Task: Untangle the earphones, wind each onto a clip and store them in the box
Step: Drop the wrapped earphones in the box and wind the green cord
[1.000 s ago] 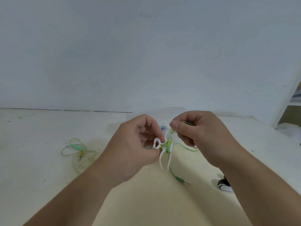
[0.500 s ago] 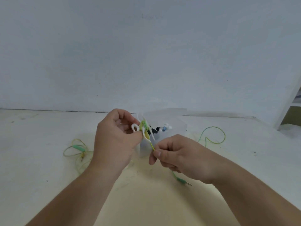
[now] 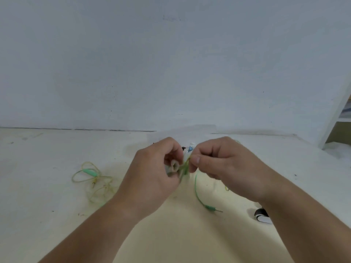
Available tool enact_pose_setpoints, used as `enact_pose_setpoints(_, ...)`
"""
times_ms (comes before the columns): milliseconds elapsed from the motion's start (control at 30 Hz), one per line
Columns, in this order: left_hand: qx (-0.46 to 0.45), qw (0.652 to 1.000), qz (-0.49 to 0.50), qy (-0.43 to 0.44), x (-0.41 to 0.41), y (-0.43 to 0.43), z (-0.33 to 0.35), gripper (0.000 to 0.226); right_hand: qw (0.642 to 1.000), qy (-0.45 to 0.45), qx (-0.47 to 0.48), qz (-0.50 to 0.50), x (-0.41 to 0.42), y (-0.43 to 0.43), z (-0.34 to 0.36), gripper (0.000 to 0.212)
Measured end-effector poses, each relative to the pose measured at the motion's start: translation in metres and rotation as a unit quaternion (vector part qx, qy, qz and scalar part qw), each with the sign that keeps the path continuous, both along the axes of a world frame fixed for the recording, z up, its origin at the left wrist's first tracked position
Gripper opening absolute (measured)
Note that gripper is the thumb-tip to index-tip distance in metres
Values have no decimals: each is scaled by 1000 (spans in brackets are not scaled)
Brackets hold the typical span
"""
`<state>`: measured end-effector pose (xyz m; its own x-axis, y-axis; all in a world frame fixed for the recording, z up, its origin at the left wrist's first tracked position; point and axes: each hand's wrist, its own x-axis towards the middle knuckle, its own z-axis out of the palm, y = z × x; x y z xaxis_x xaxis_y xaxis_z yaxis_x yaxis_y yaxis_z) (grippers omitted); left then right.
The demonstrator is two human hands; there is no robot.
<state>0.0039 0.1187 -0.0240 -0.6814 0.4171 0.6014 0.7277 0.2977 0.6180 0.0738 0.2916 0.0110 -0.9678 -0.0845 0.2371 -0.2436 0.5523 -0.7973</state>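
My left hand (image 3: 155, 171) grips a white winder clip (image 3: 174, 166) with green earphone cable wrapped round it. Right beside it, my right hand (image 3: 222, 168) pinches the green cable (image 3: 197, 192). The cable's free end hangs down to the table and ends in a green jack plug (image 3: 210, 207). Behind my hands stands the clear plastic box (image 3: 191, 147), mostly hidden, with small items showing inside. A second, yellow-green earphone (image 3: 93, 179) lies in loose loops on the table at the left.
A black and white object (image 3: 263, 218) lies on the table under my right forearm. The white table meets a plain wall at the back. A white shelf frame (image 3: 340, 114) stands at the far right.
My right hand rose from low in front back up beside the clip, carrying the cable with it. My left hand and the clip shifted slightly right and down.
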Motion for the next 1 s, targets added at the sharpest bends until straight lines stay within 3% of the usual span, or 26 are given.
enact_pose_setpoints(167, 36, 989, -90, -111, 1, -1, 4, 36, 988, 65, -27, -136, -5, 7, -2, 26)
enact_pose_setpoints(267, 87, 970, -146, -172, 3, -1, 8, 31, 983, 62, -57, -164, -8, 9, -5, 27)
enact_pose_setpoints(400, 185, 941, -176, -220, 4, 1, 11, 39, 989, -14, -43, -141, -12, 10, -10, 34)
enact_pose_setpoints(500, 270, 913, -164, -260, 1, 2, 10, 40, 995, -78, -19, -59, -13, 7, -16, 40)
enact_pose_setpoints(567, 291, 912, -124, -261, -3, 2, 8, 45, 995, -98, -16, -6, -13, 2, -19, 39)
enact_pose_setpoints(667, 272, 940, -31, -204, -8, 1, 6, 41, 993, -112, 25, 39, -11, -2, -21, 34)
enact_pose_setpoints(767, 196, 974, 40, -102, -11, 0, 1, 37, 991, -109, 18, 71, -11, -3, -20, 32)
enact_pose_setpoints(1000, 19, 1000, 7, -23, -2, 1, -2, 36, 998, -11, -69, 3, -11, 6, -12, 28)
